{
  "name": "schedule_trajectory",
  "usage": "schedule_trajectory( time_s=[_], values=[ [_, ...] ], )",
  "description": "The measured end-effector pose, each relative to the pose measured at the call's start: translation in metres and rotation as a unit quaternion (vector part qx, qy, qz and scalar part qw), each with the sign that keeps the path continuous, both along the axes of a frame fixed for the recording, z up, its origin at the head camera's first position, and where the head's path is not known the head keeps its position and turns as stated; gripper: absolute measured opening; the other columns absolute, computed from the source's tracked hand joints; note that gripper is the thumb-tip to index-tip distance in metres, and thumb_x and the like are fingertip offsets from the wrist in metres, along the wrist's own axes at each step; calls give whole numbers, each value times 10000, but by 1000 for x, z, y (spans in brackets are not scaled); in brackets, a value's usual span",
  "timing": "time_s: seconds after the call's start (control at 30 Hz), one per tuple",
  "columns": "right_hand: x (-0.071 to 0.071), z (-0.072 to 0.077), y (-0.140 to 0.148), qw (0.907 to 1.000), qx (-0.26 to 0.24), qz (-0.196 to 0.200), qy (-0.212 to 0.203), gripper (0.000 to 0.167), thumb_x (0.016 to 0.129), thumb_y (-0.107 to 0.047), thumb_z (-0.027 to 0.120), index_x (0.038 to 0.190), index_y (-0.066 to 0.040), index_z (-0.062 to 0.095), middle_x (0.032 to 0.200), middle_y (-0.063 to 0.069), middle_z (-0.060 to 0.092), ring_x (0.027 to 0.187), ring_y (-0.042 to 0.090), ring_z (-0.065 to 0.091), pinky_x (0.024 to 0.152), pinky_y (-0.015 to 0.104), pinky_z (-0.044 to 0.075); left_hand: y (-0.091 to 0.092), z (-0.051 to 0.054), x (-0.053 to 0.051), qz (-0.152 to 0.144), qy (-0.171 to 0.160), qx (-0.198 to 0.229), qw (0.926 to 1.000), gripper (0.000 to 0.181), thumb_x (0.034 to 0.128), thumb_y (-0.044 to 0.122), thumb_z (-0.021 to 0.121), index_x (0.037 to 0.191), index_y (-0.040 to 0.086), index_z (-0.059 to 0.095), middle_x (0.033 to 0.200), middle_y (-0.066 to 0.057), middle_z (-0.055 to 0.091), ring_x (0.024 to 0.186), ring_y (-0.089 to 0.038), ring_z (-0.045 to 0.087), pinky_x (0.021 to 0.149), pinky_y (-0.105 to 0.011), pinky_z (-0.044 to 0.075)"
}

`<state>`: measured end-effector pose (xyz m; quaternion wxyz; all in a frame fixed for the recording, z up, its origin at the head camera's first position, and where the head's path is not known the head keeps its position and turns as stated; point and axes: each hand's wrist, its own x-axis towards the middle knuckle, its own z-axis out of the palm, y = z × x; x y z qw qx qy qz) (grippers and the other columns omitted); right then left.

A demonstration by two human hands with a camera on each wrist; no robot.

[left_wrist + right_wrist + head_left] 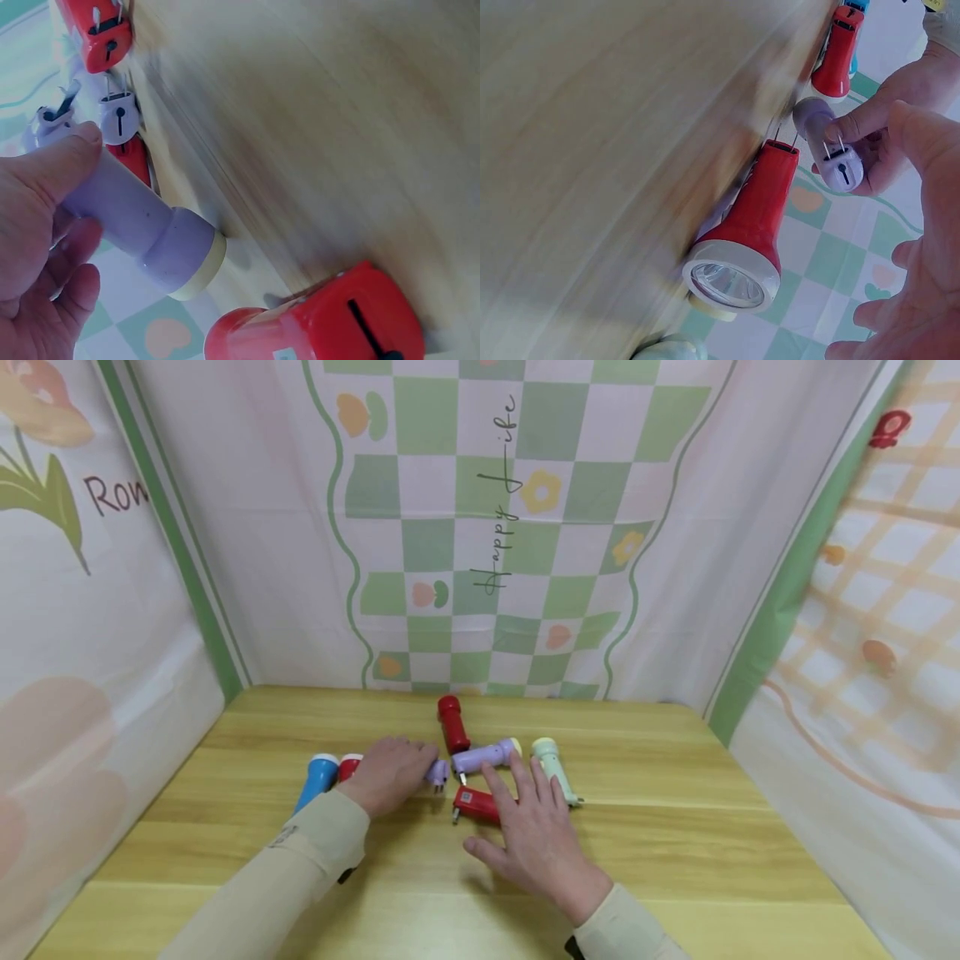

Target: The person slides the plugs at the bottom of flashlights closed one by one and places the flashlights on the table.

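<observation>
My left hand grips a purple flashlight, its thumb along the body near the end with flip-out plug prongs. The pale-rimmed head points away from that thumb. My right hand hovers with fingers spread over a red flashlight. In the right wrist view this red flashlight shows a white-rimmed lens and two metal prongs, and the fingers hold nothing. A second purple flashlight lies just beyond it. The mint-green flashlight lies beside my right fingertips, partly hidden by them.
Another red flashlight lies farther back on the wooden table. Left of my left hand are a blue flashlight and a red one with a white rim, partly covered by the hand. Printed cloth surrounds the table's back and sides.
</observation>
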<state>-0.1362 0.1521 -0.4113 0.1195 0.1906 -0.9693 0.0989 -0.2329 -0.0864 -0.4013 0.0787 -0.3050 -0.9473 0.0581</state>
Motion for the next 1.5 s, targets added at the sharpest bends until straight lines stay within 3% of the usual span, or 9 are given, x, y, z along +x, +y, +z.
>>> schedule_trajectory(
  time_s=[0.27, 0.53, 0.87, 1.07, 1.5],
  values=[
    [0, 1, -1, 10000, 28, -52, 49, 989, 900, -697, 660, 1663, -207, 264, 1715, 240, 152, 1542, 549, 169, 1183, 746, 230, -1, 4, 7, 12, 198, 662, 9976, 345, 960, 395, 759, 1173, 153, 636, 1019, 1, 719, 830, -165, 491, 758, -269, 456],
    [-1, 5, -1, 9996, -193, -44, 219, 968, 920, -703, 634, 1657, -187, 277, 1687, 272, 220, 1527, 560, 206, 1158, 751, 284, 2, 7, 15, -72, 284, 1381, 9900, 433, 951, 375, 773, 1246, 99, 619, 1128, -54, 729, 909, -181, 599, 894, -326, 573],
    [-1, 10, -1, 9976, -524, 4, 459, 940, 930, -626, 686, 1644, -149, 304, 1644, 303, 302, 1492, 558, 301, 1178, 679, 328, 10, 16, 31, -19, -118, 2357, 9718, 511, 973, 413, 719, 1335, 88, 565, 1140, -42, 664, 930, -128, 631, 908, -326, 612],
    [-3, 12, 0, 9944, -671, 181, 802, 953, 919, -604, 719, 1632, -109, 323, 1615, 297, 356, 1468, 494, 391, 1174, 641, 368, 13, 17, 39, 10, -206, 2632, 9645, 537, 973, 417, 727, 1365, 86, 570, 1198, -50, 654, 970, -134, 632, 915, -333, 610],
    [-7, 14, -3, 9879, -834, 426, 1239, 906, 935, -551, 731, 1613, -93, 344, 1549, 324, 432, 1363, 488, 522, 1116, 607, 455, 20, 23, 55, -20, -263, 2755, 9609, 531, 926, 400, 792, 1305, 91, 585, 1213, -51, 649, 992, -144, 656, 913, -338, 615]
  ],
)
